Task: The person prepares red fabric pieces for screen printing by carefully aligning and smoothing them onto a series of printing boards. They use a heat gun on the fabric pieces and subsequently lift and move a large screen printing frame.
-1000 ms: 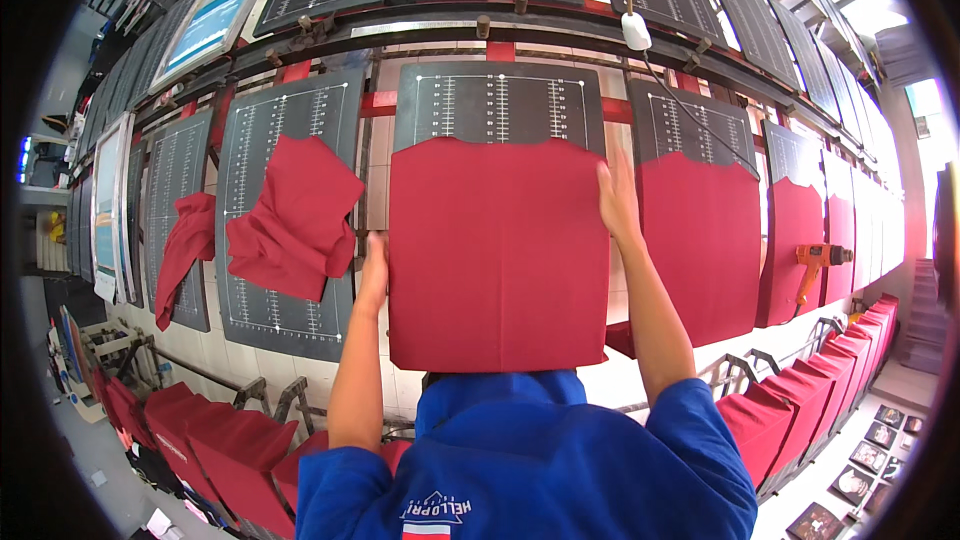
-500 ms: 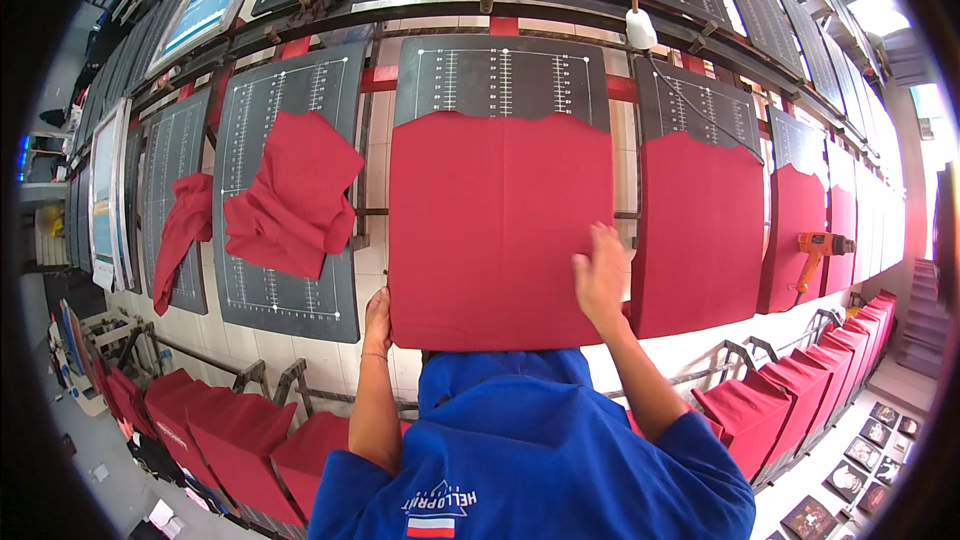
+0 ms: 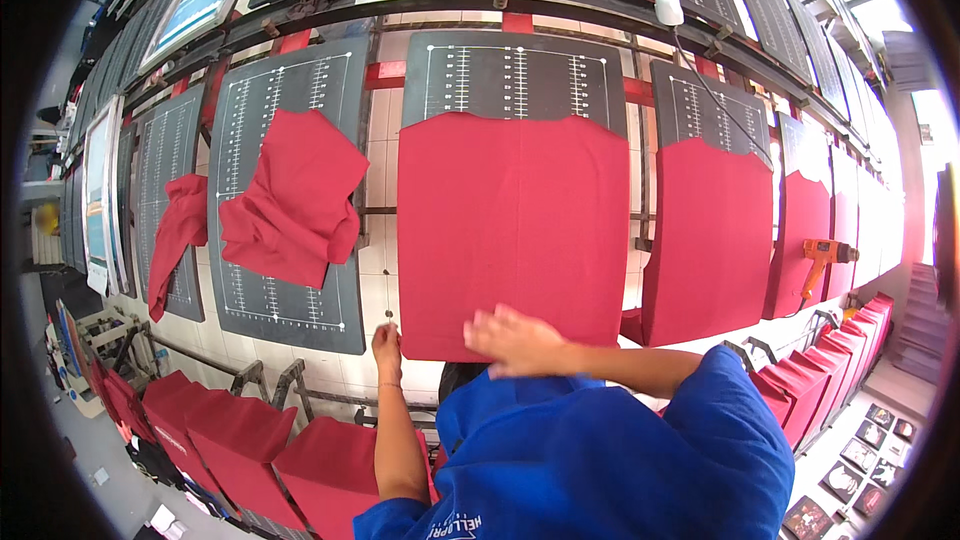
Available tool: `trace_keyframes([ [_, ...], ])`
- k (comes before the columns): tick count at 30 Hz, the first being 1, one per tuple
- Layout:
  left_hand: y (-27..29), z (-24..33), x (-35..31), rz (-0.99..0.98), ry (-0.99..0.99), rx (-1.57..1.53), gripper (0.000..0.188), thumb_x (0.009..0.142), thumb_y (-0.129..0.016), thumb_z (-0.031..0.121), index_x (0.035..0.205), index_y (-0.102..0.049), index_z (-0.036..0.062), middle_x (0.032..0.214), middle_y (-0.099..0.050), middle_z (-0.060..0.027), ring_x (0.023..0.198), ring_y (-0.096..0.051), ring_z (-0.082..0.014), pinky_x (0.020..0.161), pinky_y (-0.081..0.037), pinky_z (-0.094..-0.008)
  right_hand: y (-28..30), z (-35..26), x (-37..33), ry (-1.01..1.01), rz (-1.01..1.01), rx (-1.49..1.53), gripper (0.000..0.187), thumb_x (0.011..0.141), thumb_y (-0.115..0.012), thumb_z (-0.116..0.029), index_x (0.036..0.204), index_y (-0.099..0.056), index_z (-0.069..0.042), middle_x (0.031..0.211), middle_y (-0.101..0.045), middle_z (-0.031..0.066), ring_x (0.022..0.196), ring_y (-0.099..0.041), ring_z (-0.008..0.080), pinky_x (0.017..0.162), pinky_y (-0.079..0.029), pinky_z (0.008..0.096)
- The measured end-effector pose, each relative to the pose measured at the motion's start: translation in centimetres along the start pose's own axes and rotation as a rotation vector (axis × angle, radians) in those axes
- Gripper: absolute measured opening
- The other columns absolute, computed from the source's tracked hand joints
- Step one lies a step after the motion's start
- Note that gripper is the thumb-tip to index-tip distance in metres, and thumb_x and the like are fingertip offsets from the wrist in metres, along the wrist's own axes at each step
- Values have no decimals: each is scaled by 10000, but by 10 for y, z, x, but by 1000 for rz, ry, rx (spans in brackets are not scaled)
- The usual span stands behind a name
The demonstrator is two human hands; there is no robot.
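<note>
A red cut fabric panel [image 3: 515, 230] lies smooth over the dark board [image 3: 490, 70] in front of me, the board's marked far end showing beyond it. My right hand [image 3: 515, 340] rests flat across the panel's near edge, fingers stretched out and slightly blurred. At the near left corner is my left hand [image 3: 387, 345], its fingers pressed together beside the fabric edge; what they pinch, if anything, is hidden. On the board to the left [image 3: 300, 315] a crumpled red fabric piece [image 3: 295, 200] lies loose.
Farther left, another crumpled red piece [image 3: 180, 230] hangs on a narrow board. To the right, a red panel [image 3: 710, 240] covers the neighbouring board, and an orange heat gun [image 3: 825, 258] stands beyond it. A white plug on a cable [image 3: 668, 6] hangs above. Red-covered boards [image 3: 240, 430] line the row behind me.
My right hand has swept left and toward me, from the panel's right side to its near edge. My left hand has shifted slightly nearer to me, still by the left corner.
</note>
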State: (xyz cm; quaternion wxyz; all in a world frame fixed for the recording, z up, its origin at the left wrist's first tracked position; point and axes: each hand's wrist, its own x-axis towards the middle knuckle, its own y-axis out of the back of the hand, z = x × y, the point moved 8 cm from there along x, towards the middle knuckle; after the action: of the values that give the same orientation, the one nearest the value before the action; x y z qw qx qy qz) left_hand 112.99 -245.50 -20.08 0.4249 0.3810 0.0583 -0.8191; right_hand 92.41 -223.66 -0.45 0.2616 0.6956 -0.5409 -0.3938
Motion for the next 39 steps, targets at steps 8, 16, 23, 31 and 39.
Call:
trace_keyframes([
  [8, 80, -157, -98, -59, 329, 265, 270, 1029, -585, 280, 1006, -648, 18, 859, -688, -68, 645, -636, -149, 543, -508, -288, 195, 229, 49, -548, 821, -325, 708, 923, -586, -417, 1442, -410, 32, 1511, -426, 252, 1433, -378, 415, 1210, -275, 533],
  [16, 51, -136, -156, -37, 415, 49, 244, 1052, -552, 264, 1024, -637, 37, 889, -700, -65, 715, -645, -140, 608, -514, -279, -26, -41, 92, 286, 124, -60, 786, 958, -530, -540, 1581, -325, -107, 1647, -306, 138, 1534, -257, 331, 1256, -185, 519],
  [23, 48, -101, -204, 96, 276, -59, 226, 1056, -561, 246, 1017, -629, 35, 807, -644, -8, 651, -539, -83, 571, -423, -245, 204, 199, 151, -433, 736, -225, 775, 951, -541, -490, 1509, -373, 21, 1587, -356, 224, 1507, -261, 389, 1261, -160, 488],
  [31, -16, 119, -196, 435, -555, 717, 412, 1004, -541, 140, 1344, -497, -88, 1421, -458, -300, 1286, -469, -427, 1098, -356, -531, 24, -15, 159, 66, 317, -51, 860, 929, -527, -626, 1522, -391, -18, 1620, -339, 164, 1537, -232, 336, 1263, -155, 485],
  [39, -142, 148, -164, -120, -827, 1187, 698, 984, -544, 309, 1526, -332, -77, 1619, -271, -277, 1519, -206, -457, 1235, -127, -588, 197, 263, -18, -849, 829, -207, 732, 945, -575, -480, 1489, -427, -13, 1559, -421, 187, 1467, -345, 381, 1227, -222, 531],
])
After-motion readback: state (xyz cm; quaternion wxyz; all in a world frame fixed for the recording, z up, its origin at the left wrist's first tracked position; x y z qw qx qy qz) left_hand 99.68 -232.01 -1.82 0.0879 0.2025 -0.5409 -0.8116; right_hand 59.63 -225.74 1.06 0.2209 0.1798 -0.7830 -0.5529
